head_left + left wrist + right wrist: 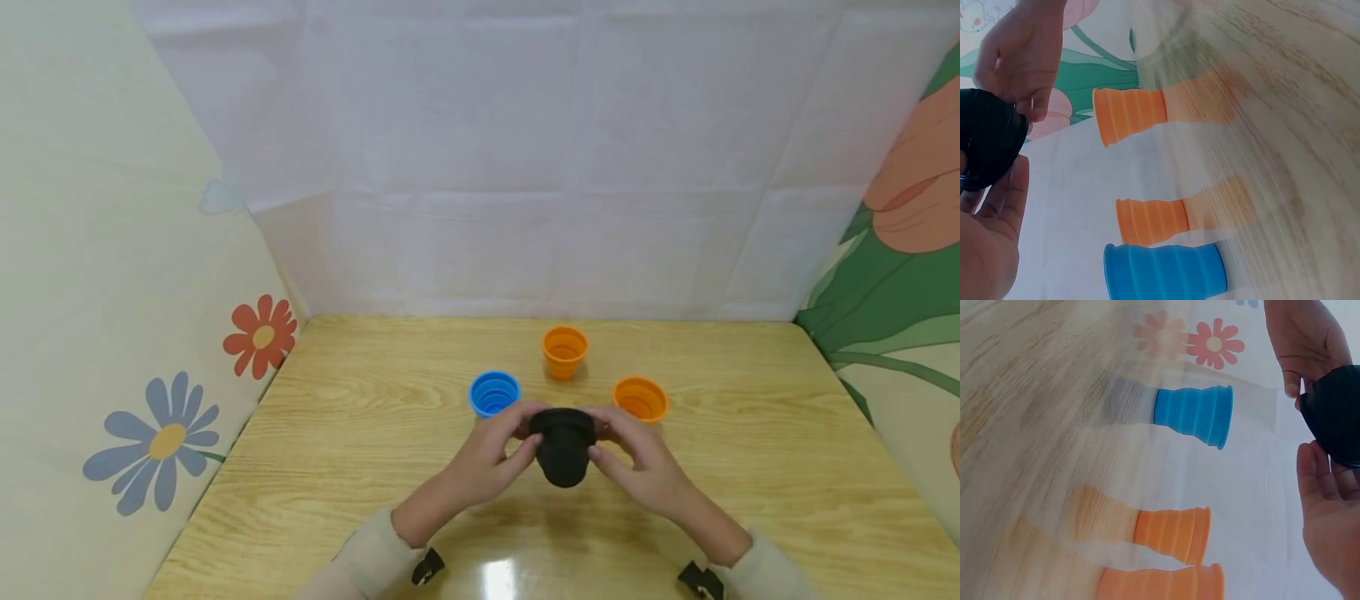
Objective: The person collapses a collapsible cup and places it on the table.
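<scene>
Between two gripping hands point(480, 462) point(647, 465) sits one black object point(564, 450). Only the head view shows inside one blue cup point(495, 393), two orange cups point(564, 354) point(640, 400).

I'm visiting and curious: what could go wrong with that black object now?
The left hand and right hand hold the black object above the table, so it might slip and drop. The blue cup and nearer orange cup stand just beyond the hands, so a careless move could tip one.

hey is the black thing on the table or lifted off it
Lifted: the wrist views show left hand and right hand holding the black thing above the table.
</scene>
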Tool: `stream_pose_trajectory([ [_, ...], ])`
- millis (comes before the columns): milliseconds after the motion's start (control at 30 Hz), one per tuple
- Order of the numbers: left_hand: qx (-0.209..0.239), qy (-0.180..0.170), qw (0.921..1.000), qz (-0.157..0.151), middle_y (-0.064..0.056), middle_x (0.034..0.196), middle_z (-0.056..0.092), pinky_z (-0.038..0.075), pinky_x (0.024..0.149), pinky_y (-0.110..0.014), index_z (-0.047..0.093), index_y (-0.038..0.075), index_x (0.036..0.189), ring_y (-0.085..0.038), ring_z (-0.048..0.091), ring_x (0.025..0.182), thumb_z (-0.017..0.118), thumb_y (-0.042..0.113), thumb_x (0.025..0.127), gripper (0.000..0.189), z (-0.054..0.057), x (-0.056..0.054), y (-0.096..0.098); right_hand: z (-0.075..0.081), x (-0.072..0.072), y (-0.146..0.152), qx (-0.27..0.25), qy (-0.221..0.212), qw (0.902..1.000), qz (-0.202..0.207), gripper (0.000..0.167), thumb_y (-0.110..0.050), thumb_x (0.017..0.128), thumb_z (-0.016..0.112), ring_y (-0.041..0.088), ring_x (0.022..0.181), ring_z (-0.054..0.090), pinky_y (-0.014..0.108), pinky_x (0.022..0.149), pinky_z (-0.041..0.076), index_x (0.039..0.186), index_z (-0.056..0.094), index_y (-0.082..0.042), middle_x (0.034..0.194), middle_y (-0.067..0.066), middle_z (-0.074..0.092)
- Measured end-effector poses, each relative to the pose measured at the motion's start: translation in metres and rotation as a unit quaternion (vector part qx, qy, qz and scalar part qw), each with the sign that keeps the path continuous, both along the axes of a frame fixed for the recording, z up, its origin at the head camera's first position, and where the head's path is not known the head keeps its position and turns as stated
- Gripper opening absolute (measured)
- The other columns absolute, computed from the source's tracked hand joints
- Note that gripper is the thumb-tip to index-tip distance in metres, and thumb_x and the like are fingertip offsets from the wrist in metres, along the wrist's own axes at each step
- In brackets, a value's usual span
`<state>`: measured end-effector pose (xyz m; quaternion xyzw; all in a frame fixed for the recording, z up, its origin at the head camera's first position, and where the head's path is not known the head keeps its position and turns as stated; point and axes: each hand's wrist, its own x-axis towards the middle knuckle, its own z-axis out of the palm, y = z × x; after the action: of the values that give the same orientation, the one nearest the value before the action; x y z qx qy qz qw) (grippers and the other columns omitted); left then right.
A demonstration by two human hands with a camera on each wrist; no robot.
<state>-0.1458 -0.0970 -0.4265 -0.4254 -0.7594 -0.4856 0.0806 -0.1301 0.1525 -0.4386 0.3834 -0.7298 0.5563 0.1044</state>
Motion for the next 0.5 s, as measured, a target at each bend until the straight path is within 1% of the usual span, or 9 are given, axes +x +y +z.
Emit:
stream_pose_trajectory([
  [100,0.005,0.013,0.9998,-0.011,-0.012,0.118,0.067,0.059,0.085,-0.029,0.053,0.002,0.133,-0.017,0.067,0.097,0.057,-0.002,0.1,0.033,-0.0006,-0.0009,0.0001,0.0019,0.0012,-0.0013,0.007,0.003,0.9998,-0.02,0.046,0.017,0.09,0.063,0.013,0.107,0.064,0.026,0.094,0.055,0.131,0.058,-0.003,0.118,0.01,0.065],
  [267,0.009,0.018,0.9995,-0.026,-0.013,0.119,0.067,0.059,0.085,-0.031,0.052,0.003,0.134,-0.02,0.065,0.102,0.056,-0.002,0.1,0.034,-0.0006,-0.0011,0.0003,0.0011,0.0014,-0.0035,0.019,0.046,0.9969,-0.06,0.045,0.019,0.086,0.066,0.014,0.106,0.064,0.023,0.093,0.054,0.125,0.06,-0.003,0.115,0.009,0.066],
  [333,0.006,0.023,0.9993,-0.027,-0.012,0.119,0.067,0.059,0.085,-0.03,0.052,0.003,0.134,-0.02,0.065,0.102,0.056,-0.001,0.1,0.034,-0.0002,-0.0011,0.0007,0.0002,0.0011,-0.004,0.021,0.064,0.9949,-0.075,0.045,0.02,0.084,0.066,0.014,0.105,0.063,0.022,0.093,0.054,0.123,0.061,-0.002,0.113,0.009,0.066],
  [500,-0.001,0.041,0.9989,-0.021,-0.012,0.117,0.067,0.059,0.083,-0.027,0.054,0.003,0.131,-0.019,0.064,0.101,0.059,-0.002,0.099,0.033,-0.0006,-0.0021,0.0006,-0.0016,0.0011,-0.0043,0.025,0.079,0.9918,-0.097,0.046,0.02,0.081,0.067,0.013,0.105,0.063,0.02,0.094,0.053,0.121,0.063,-0.003,0.113,0.009,0.067],
])
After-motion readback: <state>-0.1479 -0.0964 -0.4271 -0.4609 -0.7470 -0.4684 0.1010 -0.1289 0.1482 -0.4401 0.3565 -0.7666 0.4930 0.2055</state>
